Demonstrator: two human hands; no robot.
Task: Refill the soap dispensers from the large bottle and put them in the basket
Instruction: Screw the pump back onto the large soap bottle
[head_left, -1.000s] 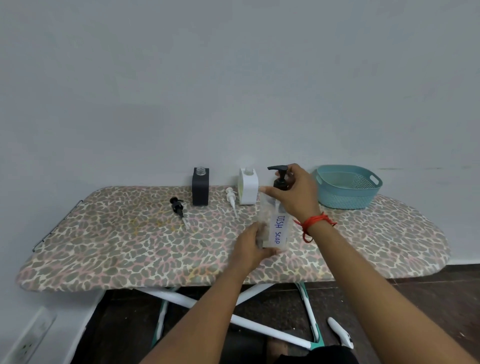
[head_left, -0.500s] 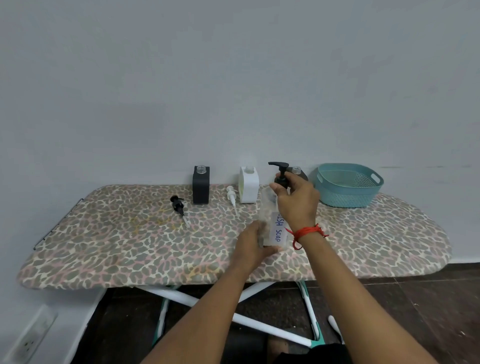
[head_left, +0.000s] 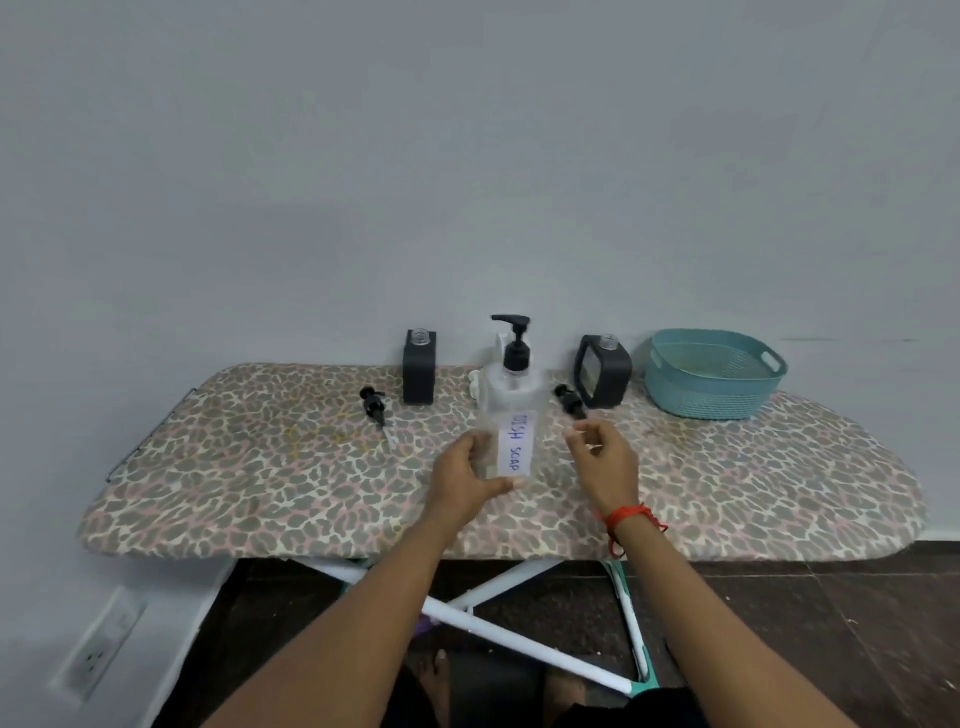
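A person's left hand (head_left: 464, 480) grips the lower part of a large clear plastic bottle (head_left: 511, 410), thumb across the front below its white "DISH SOAP" label and fingers wrapped round the left side. The bottle stands upright at the centre of the frame on a leopard-print ironing board (head_left: 234, 483), with a black pump head screwed on top. The right hand (head_left: 605, 462), a red thread bracelet (head_left: 627, 517) on its wrist, hovers just right of the bottle without touching it, fingers loosely curled and holding nothing. Behind the bottle a white dispenser (head_left: 499, 340) is mostly hidden. To the left stands a black square dispenser (head_left: 419, 366) with an open neck, and a loose black pump (head_left: 375, 405) lies beside it. To the right, a second loose black pump (head_left: 569, 401) lies by a dark grey dispenser (head_left: 602, 371), also uncapped. A teal plastic basket (head_left: 706, 400) sits at the board's right end.
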